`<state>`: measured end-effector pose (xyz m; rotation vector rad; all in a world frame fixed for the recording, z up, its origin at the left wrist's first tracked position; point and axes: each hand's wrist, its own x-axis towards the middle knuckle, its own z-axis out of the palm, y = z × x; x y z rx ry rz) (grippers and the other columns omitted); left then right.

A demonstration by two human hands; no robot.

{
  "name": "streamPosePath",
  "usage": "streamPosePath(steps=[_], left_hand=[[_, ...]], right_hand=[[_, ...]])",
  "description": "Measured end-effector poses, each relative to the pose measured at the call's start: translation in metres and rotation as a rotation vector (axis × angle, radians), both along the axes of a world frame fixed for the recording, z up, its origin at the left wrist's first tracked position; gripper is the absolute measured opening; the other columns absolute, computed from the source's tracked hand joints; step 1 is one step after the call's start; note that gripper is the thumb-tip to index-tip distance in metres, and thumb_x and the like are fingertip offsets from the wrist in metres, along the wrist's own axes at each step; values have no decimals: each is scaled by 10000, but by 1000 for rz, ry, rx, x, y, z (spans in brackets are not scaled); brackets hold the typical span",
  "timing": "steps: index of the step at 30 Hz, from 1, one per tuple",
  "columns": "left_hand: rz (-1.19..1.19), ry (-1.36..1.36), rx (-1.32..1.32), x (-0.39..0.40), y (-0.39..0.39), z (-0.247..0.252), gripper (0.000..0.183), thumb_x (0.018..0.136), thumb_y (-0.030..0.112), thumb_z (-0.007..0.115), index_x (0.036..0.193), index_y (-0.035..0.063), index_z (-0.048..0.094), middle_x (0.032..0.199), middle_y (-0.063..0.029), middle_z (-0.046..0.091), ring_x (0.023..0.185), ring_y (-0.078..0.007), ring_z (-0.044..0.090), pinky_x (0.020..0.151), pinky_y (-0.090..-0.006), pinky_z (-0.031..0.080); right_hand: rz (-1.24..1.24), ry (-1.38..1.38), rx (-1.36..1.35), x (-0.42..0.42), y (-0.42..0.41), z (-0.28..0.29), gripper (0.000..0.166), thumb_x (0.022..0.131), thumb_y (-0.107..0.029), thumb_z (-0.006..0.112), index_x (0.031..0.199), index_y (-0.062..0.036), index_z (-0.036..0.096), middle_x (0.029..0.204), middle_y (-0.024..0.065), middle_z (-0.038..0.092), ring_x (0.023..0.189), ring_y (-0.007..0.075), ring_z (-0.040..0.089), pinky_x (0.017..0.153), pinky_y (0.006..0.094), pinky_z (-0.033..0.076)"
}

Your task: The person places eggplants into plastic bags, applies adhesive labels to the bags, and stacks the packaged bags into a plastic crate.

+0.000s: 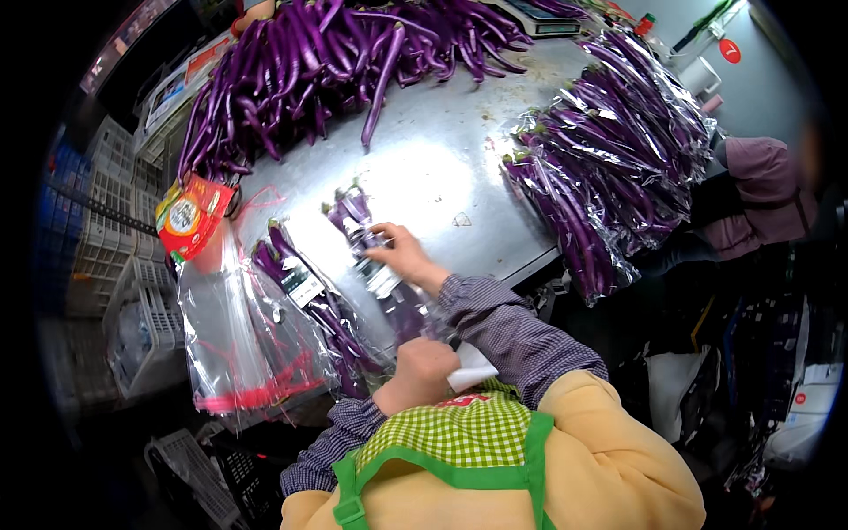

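My left hand (424,368) is a closed fist near the lower end of a clear bag of long purple eggplants (405,311). A white paper slip (474,368) sticks out beside that fist and looks held in it. Over the upper half of the same bag is my right hand (402,255), thumb and fingers apart, fingertips at the film. This bag bears a white printed label (382,281). To its left lies another bag of eggplants (338,331) with its own label (305,286). What my left fingers close around is partly hidden.
Loose eggplants (298,59) are heaped along the far side of the metal table (424,172). Bagged eggplants (596,152) are piled at right. Clear empty bags (245,331) hang over the left edge. A scale (556,28) stands behind; plastic crates (112,185) stack at left. Another person's sleeve (762,179) shows right.
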<state>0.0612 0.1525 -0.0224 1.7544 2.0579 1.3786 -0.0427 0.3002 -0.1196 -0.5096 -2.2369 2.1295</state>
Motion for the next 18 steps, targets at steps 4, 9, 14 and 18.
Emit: streamPosePath(steps=[4,9,14,18], left_hand=[[-38,-7,49,-15,21,-10,179,607,137,757,681,101,599,692,-56,594,640,-250,594,553,-359,430],[220,122,-26,-69,23,-65,70,653,78,683,687,79,623,795,-86,658,760,-266,623,801,-397,469],[213,168,-452,-83,-12,-74,79,655,65,696,727,35,688,746,-126,645,755,-269,635,769,-374,491],[150,-321,-174,-52,3,-29,79,671,14,729,732,19,679,728,-94,629,626,-217,616,548,-296,476]], right_hand=[[45,41,121,20,4,1,745,785,-240,765,1401,-19,410,1323,246,486,1209,333,504,1016,399,425],[-338,-94,1079,119,122,-9,868,730,-358,780,1404,-11,358,1390,239,387,1276,385,381,1063,512,311],[-504,-769,1199,220,217,64,1026,654,-498,794,1420,-14,313,1360,228,419,1257,402,397,1014,548,312],[-427,-775,1106,216,211,63,919,612,-455,762,1311,23,404,1241,241,529,1131,415,519,938,535,398]])
